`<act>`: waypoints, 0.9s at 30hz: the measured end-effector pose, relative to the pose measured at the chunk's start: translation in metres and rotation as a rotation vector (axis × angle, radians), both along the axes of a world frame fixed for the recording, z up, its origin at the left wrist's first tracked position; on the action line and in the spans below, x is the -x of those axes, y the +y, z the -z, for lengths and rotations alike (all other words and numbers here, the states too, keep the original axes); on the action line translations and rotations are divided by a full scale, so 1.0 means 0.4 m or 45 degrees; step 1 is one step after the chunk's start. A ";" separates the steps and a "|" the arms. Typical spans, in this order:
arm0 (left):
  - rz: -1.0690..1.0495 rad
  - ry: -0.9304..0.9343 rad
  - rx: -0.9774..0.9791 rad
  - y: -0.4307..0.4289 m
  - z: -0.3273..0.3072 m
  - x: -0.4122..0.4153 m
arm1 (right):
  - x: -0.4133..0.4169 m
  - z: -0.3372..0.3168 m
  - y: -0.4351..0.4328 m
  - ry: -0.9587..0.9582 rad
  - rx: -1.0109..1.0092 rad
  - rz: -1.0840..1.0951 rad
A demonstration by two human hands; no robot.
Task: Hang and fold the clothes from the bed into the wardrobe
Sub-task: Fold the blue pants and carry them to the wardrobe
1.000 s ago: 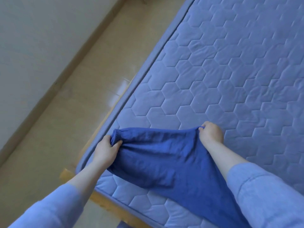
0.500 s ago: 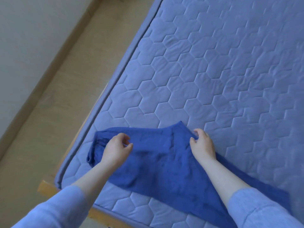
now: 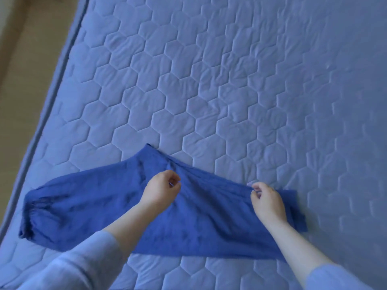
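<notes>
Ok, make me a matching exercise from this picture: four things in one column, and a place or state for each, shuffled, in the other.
1 left hand
2 right hand
3 garment
4 floor

A tan, top left
B pinches the garment near its right end
C spread on the bed
D pinches the garment's middle

Pairs: 1-D, 2-B, 3-C, 4-A

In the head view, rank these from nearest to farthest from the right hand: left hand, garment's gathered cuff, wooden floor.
From the right hand:
1. Left hand, pinching the blue garment mid-length.
2. Gathered cuff, garment's far left end.
3. Wooden floor, past the mattress edge, far left.
</notes>
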State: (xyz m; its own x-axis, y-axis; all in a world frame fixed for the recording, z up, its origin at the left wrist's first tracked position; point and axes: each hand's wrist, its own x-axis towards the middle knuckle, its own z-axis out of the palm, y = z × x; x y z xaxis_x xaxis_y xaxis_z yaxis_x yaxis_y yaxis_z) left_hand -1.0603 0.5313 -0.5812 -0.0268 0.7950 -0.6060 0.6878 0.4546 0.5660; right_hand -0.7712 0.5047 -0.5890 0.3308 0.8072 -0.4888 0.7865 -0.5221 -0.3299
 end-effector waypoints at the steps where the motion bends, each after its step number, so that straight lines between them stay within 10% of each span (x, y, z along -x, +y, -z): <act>1: 0.027 0.001 0.007 0.004 0.007 -0.034 | -0.033 0.004 -0.010 -0.011 0.001 0.012; 17: 0.763 0.380 -0.179 0.099 0.146 -0.316 | -0.326 0.120 -0.046 -0.123 -0.038 -0.089; 27: 0.628 0.422 -0.220 0.141 0.143 -0.348 | -0.397 0.121 -0.027 0.155 -0.106 0.272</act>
